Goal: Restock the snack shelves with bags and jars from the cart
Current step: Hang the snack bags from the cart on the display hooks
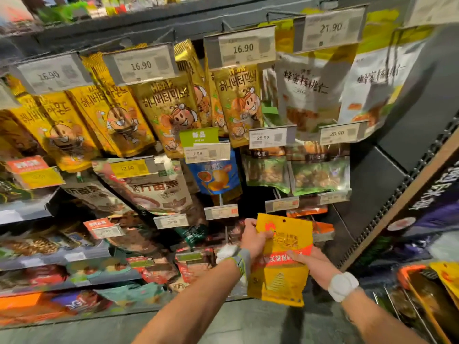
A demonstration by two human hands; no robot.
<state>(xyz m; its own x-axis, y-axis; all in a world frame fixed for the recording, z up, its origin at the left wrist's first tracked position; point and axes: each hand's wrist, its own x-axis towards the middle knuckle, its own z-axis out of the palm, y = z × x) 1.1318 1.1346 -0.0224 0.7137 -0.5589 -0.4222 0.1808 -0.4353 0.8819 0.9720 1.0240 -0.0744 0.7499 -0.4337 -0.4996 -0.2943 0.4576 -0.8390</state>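
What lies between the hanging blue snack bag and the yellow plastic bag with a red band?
A pale price label lies between the blue snack bag and the yellow bag, seen in the head view.

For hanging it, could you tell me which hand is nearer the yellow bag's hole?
Left. The left hand pinches the yellow bag left of its hole; the right hand grips it lower down.

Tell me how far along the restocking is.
Done: upper rows look full of hanging bags. In hand: left hand and right hand hold a yellow bag, not yet hung. Left: spare bags wait in the cart.
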